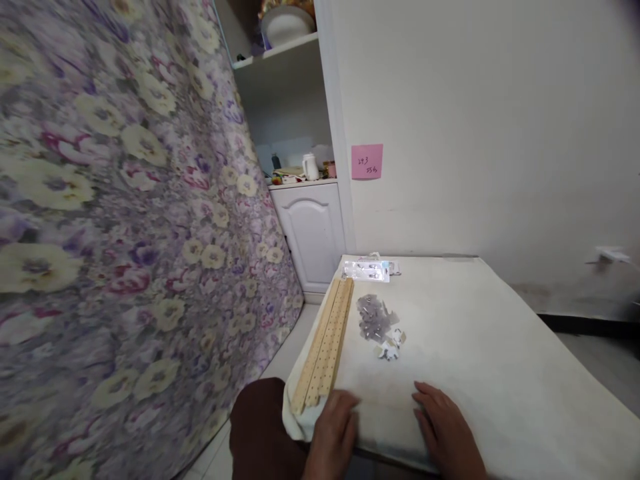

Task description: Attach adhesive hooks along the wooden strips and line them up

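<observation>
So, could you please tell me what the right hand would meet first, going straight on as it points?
The right hand would probably meet the small white pieces first, though depth is unclear.

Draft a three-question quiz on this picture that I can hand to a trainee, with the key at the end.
1. Multiple choice: which of these is nearest the left hand?
A. the white jug
B. the wooden strips
C. the pink note
2. True or false: the right hand is closed around one of the wooden strips.
3. Fill in the missing word: in the picture, the pile of grey pieces lies to the ____ of the wooden strips.

Key:
1. B
2. False; it is by the near edge of the table, with nothing visible in its grasp.
3. right
</observation>
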Demonstrator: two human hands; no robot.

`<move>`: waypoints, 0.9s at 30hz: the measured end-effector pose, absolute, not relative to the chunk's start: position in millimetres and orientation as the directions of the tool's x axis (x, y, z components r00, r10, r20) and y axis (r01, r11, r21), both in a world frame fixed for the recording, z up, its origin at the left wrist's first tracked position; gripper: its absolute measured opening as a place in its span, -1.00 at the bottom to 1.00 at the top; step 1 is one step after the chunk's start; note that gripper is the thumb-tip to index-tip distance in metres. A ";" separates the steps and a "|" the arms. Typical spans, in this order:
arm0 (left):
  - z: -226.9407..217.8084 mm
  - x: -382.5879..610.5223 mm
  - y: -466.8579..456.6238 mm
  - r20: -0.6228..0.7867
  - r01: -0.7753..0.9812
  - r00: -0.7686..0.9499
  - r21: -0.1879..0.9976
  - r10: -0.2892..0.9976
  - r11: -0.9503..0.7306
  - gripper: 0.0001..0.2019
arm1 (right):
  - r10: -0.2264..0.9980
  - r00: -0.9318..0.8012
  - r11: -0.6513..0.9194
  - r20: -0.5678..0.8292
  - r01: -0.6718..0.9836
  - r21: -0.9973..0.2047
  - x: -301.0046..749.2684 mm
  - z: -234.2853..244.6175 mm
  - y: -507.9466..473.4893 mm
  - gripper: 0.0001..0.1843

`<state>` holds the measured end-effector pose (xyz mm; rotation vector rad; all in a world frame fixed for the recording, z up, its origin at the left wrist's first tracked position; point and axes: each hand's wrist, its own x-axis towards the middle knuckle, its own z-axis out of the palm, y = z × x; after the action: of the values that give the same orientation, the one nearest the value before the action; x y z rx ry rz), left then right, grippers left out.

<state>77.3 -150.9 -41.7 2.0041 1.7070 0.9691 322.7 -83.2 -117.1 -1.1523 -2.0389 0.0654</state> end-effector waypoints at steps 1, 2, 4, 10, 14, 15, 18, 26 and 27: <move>-38.4 71.3 -150.6 0.297 0.759 0.005 0.620 0.955 -0.196 -0.77 | 0.743 -0.287 0.593 0.605 0.702 -0.395 323.1 -117.4 -83.0 -0.76; -35.1 65.2 -149.5 0.316 0.787 -0.042 0.595 0.948 -0.163 -0.76 | 0.738 -0.287 0.598 0.611 0.698 -0.394 323.4 -117.8 -82.7 -0.76; -29.9 53.8 -145.6 0.335 0.835 -0.127 0.545 0.933 -0.082 -0.74 | 0.730 -0.288 0.605 0.620 0.694 -0.390 324.3 -118.8 -82.1 -0.76; -37.9 38.8 -130.5 0.324 0.904 -0.253 0.414 0.912 0.104 -0.56 | 0.734 -0.306 0.608 0.606 0.694 -0.386 326.4 -120.1 -80.4 -0.77; -48.7 41.6 -125.8 0.360 0.932 -0.254 0.340 0.898 0.128 -0.59 | 0.741 -0.292 0.606 0.604 0.678 -0.416 326.7 -119.9 -80.5 -0.76; -49.4 42.9 -125.2 0.365 0.937 -0.254 0.322 0.896 0.134 -0.61 | 0.747 -0.286 0.602 0.600 0.673 -0.429 326.6 -119.8 -80.8 -0.76; -47.5 46.5 -123.9 0.355 0.947 -0.257 0.278 0.899 0.161 -0.70 | 0.760 -0.277 0.594 0.588 0.663 -0.455 325.9 -119.4 -82.1 -0.75; -42.8 48.8 -119.7 0.320 0.952 -0.273 0.229 0.907 0.206 -0.83 | 0.764 -0.261 0.588 0.590 0.657 -0.471 324.0 -117.1 -82.2 -0.77; -42.8 48.8 -119.6 0.320 0.951 -0.274 0.230 0.907 0.207 -0.83 | 0.761 -0.262 0.591 0.593 0.658 -0.468 323.9 -117.4 -81.9 -0.77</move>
<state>48.8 -119.6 -42.8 1.9557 2.5268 0.6289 323.9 -81.9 -117.4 -1.1278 -1.9934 0.1588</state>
